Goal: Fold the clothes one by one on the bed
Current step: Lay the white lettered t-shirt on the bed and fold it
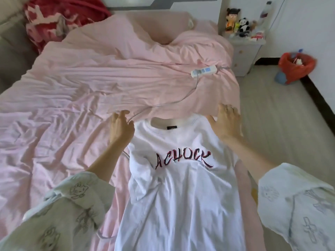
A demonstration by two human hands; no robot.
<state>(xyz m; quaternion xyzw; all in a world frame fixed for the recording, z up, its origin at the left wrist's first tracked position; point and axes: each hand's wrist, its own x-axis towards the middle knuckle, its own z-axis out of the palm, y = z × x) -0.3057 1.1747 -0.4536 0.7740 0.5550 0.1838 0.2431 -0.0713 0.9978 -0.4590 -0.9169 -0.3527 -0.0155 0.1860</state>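
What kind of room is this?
Most likely a bedroom. There is a bed with pink sheets, a pillow at its head, and a small white nightstand beside it with toy figures on top. A white T-shirt lies on the bed.

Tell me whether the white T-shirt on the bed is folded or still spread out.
Mostly spread. The white T-shirt lies front up, its print and collar showing; one side looks tucked under. The left hand and right hand rest at its shoulders.

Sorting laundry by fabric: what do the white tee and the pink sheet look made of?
Tee: likely matte cotton jersey; soft folds, ribbed collar, printed lettering. Sheet: thin woven fabric, perhaps cotton or a blend; fine sharp creases, faint sheen. Neither is certain from looks.
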